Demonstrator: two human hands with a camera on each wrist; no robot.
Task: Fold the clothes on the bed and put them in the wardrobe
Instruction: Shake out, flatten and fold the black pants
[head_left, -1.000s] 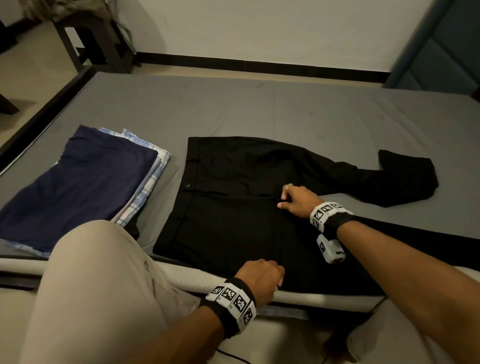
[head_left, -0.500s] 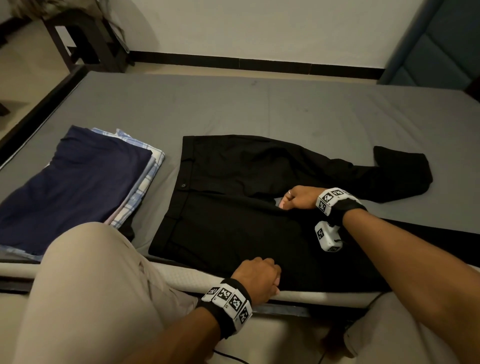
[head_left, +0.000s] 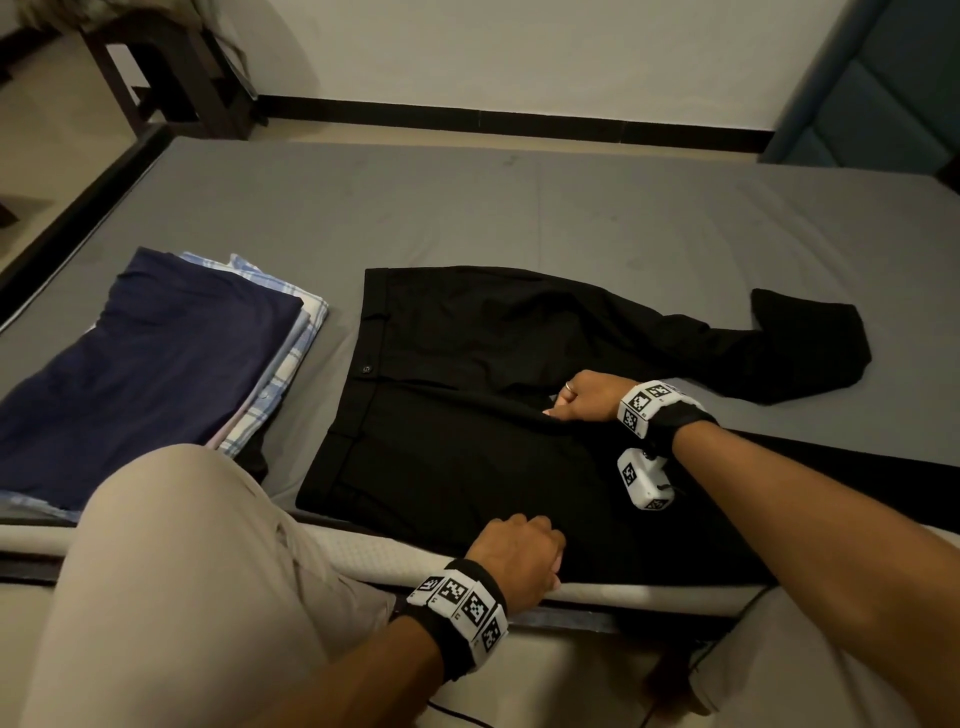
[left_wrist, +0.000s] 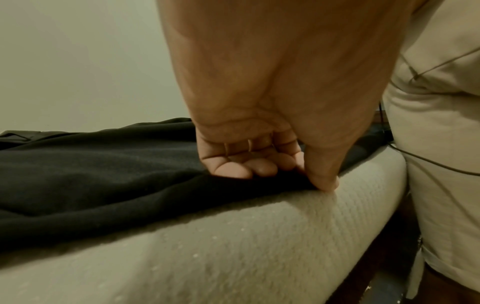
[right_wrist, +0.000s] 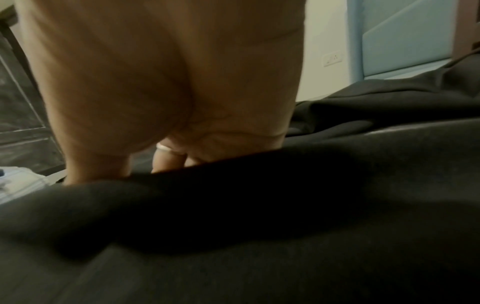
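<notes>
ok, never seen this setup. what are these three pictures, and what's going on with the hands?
No robot here: a person wearing three cameras folds laundry. The big picture comes from a head camera looking down at a bed; the other two come from cameras strapped to each wrist, looking along the hand. Black trousers lie spread on the bed, next to a stack of folded clothes. The left hand pinches the trousers' near edge at the mattress side; its fingers curl onto the cloth. The right hand grips a fold in the middle of the trousers. The checkered bands on the wrists are tracking markers.
</notes>
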